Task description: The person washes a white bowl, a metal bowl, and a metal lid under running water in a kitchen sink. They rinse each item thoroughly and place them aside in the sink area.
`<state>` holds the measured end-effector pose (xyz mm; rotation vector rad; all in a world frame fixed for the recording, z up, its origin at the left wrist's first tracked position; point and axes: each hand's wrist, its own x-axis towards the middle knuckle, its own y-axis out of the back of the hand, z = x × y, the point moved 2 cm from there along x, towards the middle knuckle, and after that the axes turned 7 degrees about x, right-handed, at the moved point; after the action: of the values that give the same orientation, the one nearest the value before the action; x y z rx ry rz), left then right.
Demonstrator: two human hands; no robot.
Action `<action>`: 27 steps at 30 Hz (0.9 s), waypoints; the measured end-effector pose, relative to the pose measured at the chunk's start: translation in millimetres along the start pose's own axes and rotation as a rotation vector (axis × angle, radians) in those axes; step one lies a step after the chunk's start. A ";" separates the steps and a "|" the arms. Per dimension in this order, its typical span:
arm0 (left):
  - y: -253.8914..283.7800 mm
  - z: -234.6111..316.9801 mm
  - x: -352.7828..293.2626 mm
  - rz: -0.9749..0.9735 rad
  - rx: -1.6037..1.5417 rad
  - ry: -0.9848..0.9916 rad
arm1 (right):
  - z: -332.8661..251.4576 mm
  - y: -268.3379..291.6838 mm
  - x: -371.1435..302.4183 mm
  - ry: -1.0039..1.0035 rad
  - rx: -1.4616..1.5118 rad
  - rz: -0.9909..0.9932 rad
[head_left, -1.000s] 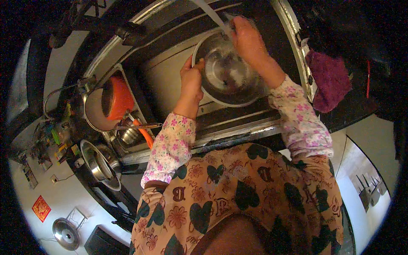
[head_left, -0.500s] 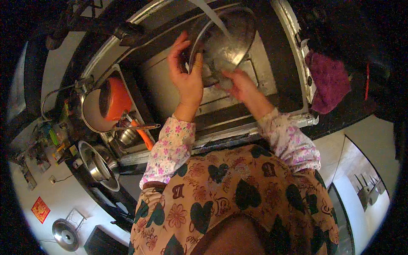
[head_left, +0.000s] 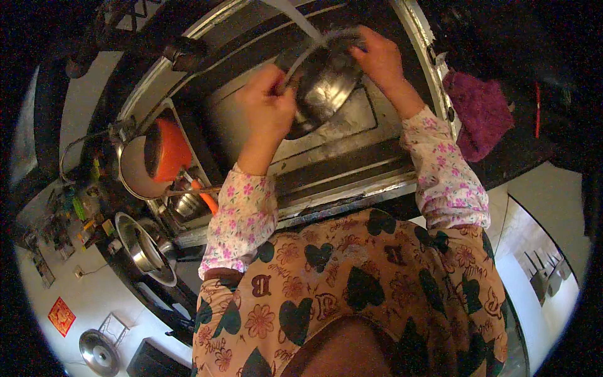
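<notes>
Both my hands hold a shiny metal bowl (head_left: 326, 91) by its rim, tilted above the sink (head_left: 242, 135). My left hand (head_left: 267, 103), blurred by motion, closes on the near left side of the rim. On the far right side, the fingers of my right hand (head_left: 382, 60) curl over the edge. A pale stream of water (head_left: 295, 17) comes down from the top of the view and meets the bowl at its far rim. Part of the bowl's inside is out of sight.
Left of the sink basin lie an orange pot (head_left: 173, 151), a light-coloured round pan (head_left: 141, 169) and an orange handle (head_left: 206, 198). A wide metal basin (head_left: 147, 248) stands nearer on the left. A purple cloth (head_left: 477, 116) hangs beside the sink's right edge.
My right hand has moved up and right, from below the bowl to its far rim. The bowl has turned and dropped slightly nearer. My left hand has shifted a little left and down.
</notes>
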<state>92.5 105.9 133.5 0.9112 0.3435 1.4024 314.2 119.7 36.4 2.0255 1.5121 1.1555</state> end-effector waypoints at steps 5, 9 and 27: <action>1.9 5.2 -0.2 0.236 -0.086 0.067 | -48.1 -52.4 -87.4 -1.159 1.294 -0.009; -1.1 -20.9 -16.3 0.286 -0.108 0.030 | -36.8 -57.4 -100.2 -1.178 0.949 -0.333; 6.5 0.7 2.6 0.264 -0.096 0.005 | 14.2 -63.0 -89.7 -0.836 0.793 -0.251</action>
<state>89.0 107.5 139.4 0.8975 0.1611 1.6486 277.9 63.0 -51.2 2.1972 1.7656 -0.4736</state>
